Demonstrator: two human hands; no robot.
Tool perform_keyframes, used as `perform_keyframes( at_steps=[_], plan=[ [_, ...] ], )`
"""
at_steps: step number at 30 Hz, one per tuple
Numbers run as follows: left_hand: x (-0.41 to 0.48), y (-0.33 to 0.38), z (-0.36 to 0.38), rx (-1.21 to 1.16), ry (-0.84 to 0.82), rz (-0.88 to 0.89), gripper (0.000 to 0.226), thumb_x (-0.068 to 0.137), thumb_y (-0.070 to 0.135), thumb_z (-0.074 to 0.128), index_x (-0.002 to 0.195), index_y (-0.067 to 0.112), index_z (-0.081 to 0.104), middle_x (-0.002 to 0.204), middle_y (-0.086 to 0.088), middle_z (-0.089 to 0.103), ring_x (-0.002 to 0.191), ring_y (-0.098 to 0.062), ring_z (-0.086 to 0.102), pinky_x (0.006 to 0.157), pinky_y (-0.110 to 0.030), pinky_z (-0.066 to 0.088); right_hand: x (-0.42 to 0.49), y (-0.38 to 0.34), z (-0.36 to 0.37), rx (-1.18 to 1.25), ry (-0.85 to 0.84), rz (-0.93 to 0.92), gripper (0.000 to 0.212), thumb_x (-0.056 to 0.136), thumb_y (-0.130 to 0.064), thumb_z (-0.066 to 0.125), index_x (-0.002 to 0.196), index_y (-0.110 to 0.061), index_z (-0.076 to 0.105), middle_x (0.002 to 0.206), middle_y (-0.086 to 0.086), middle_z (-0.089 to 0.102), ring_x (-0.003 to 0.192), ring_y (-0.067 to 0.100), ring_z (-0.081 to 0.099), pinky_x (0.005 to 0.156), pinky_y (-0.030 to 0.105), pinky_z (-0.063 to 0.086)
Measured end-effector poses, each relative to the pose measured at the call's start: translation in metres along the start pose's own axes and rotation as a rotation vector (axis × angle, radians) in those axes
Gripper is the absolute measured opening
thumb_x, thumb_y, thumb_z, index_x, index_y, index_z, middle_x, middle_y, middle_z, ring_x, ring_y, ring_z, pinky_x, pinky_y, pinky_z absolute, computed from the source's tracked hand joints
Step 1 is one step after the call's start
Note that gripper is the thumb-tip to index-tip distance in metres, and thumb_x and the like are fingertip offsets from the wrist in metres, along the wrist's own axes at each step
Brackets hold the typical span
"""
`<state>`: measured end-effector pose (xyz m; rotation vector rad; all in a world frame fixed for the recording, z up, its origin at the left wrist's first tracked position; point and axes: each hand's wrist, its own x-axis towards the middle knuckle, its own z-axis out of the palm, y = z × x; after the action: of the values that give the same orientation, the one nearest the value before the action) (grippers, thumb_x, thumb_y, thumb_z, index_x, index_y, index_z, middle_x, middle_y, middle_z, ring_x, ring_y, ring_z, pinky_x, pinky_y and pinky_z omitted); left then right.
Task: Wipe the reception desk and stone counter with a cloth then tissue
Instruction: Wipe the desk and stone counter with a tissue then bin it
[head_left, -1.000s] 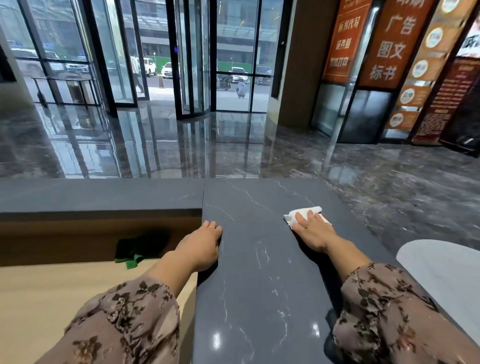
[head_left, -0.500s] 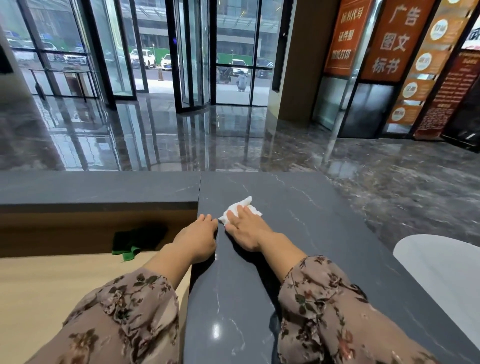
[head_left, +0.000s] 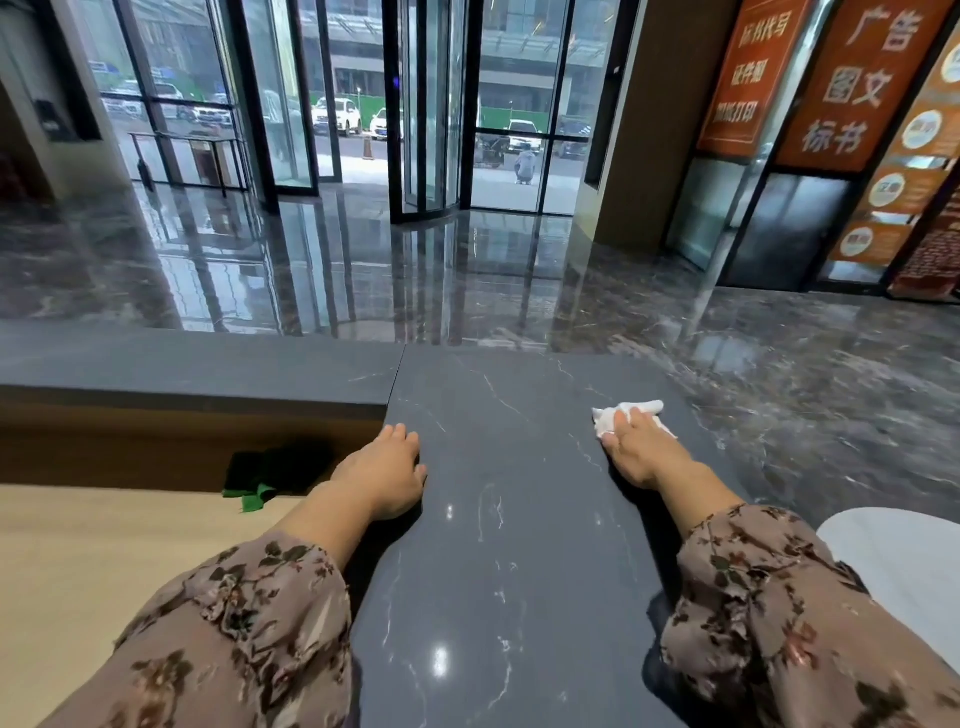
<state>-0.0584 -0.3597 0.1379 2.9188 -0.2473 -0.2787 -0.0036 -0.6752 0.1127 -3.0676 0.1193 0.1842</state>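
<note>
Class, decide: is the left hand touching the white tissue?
Apart. Head view shows bare stone counter between the left hand and the tissue, which lies under the right hand.

The tissue (head_left: 608, 423) lies near the counter's (head_left: 509, 545) far right corner, under the right hand (head_left: 641, 452). The cloth (head_left: 257, 491) lies at the desk's (head_left: 104, 561) back edge.

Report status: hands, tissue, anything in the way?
Right hand flat, pressing crumpled white tissue onto dark grey veined stone counter. Left hand resting open on counter's left edge. Green cloth lying on lower wooden desk, off the wiping path.
</note>
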Motion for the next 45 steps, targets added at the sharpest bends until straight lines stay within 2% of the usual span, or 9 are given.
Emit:
perform_keyframes(
  at_steps=[7,15,21,26,30,33,36,41,45],
  plan=[
    [-0.002,-0.003,0.000,0.011,0.014,0.034,0.056,0.103,0.033,0.033,0.152,0.010,0.018,0.160,-0.007,0.013,0.148,-0.021,0.016,0.115,-0.033,0.024,0.029,-0.018,-0.002,0.046,0.066,0.122,0.050,0.098,-0.035,0.027,0.136,-0.006,0.043,0.140,0.018,0.039,0.129,0.037,0.035,0.104,0.043,0.031],
    [0.005,-0.005,-0.001,0.042,-0.028,0.030,0.056,0.102,0.033,0.033,0.151,0.009,0.019,0.160,-0.008,0.013,0.149,-0.021,0.010,0.115,-0.035,0.023,0.029,-0.154,-0.005,0.030,0.005,-0.175,0.049,0.102,-0.022,0.024,0.149,-0.008,0.023,0.151,0.021,0.021,0.140,0.038,0.018,0.115,0.049,0.015],
    [0.004,-0.005,-0.004,0.053,-0.043,0.032,0.054,0.102,0.036,0.034,0.149,0.011,0.029,0.159,-0.008,0.017,0.144,-0.021,0.023,0.114,-0.035,0.026,0.027,-0.231,0.006,0.155,-0.058,-0.403,0.044,0.101,-0.022,0.034,0.141,-0.004,0.037,0.149,0.017,0.030,0.137,0.034,0.029,0.109,0.048,0.030],
    [0.010,-0.002,-0.009,0.120,-0.093,-0.020,0.054,0.100,0.039,0.038,0.146,0.009,0.030,0.150,-0.011,0.030,0.140,-0.026,0.031,0.108,-0.040,0.034,0.046,-0.197,0.002,0.139,-0.054,-0.425,0.037,0.094,-0.012,0.038,0.131,-0.008,0.038,0.137,0.013,0.037,0.121,0.032,0.041,0.091,0.041,0.044],
    [0.014,0.000,-0.012,0.149,-0.121,-0.037,0.049,0.100,0.039,0.039,0.139,0.010,0.039,0.140,-0.011,0.039,0.133,-0.028,0.038,0.103,-0.041,0.040,0.073,-0.129,-0.005,0.119,-0.011,-0.307,0.031,0.086,-0.001,0.037,0.111,-0.016,0.047,0.127,0.009,0.044,0.126,0.029,0.042,0.095,0.035,0.042],
    [0.013,-0.004,-0.013,0.152,-0.115,-0.013,0.050,0.099,0.041,0.039,0.139,0.011,0.040,0.141,-0.010,0.038,0.136,-0.027,0.034,0.104,-0.042,0.039,0.077,-0.081,-0.013,0.031,0.009,-0.218,0.041,0.091,0.004,0.036,0.129,-0.007,0.047,0.141,0.014,0.039,0.133,0.031,0.037,0.102,0.032,0.035],
    [0.012,-0.012,-0.018,0.164,-0.131,0.035,0.060,0.098,0.047,0.040,0.149,0.016,0.032,0.159,-0.009,0.016,0.149,-0.025,0.009,0.114,-0.045,0.030,0.082,-0.042,-0.018,-0.015,0.051,-0.068,0.042,0.094,-0.002,0.037,0.136,-0.002,0.040,0.146,0.017,0.034,0.134,0.034,0.035,0.104,0.036,0.034],
    [0.014,-0.014,-0.025,0.139,-0.144,0.073,0.061,0.096,0.047,0.046,0.146,0.013,0.038,0.159,-0.008,0.020,0.147,-0.023,0.017,0.112,-0.043,0.034,0.096,-0.052,-0.017,-0.108,0.070,0.067,0.053,0.092,-0.007,0.035,0.144,-0.017,0.037,0.141,0.016,0.045,0.133,0.037,0.037,0.107,0.047,0.031],
    [0.018,-0.015,-0.024,0.134,-0.140,0.076,0.059,0.095,0.047,0.048,0.142,0.012,0.044,0.154,-0.010,0.031,0.144,-0.024,0.025,0.111,-0.042,0.035,0.110,-0.109,-0.011,-0.124,0.084,-0.027,0.056,0.088,-0.007,0.040,0.143,-0.020,0.042,0.144,0.016,0.040,0.135,0.039,0.034,0.102,0.043,0.038]
  ],
)
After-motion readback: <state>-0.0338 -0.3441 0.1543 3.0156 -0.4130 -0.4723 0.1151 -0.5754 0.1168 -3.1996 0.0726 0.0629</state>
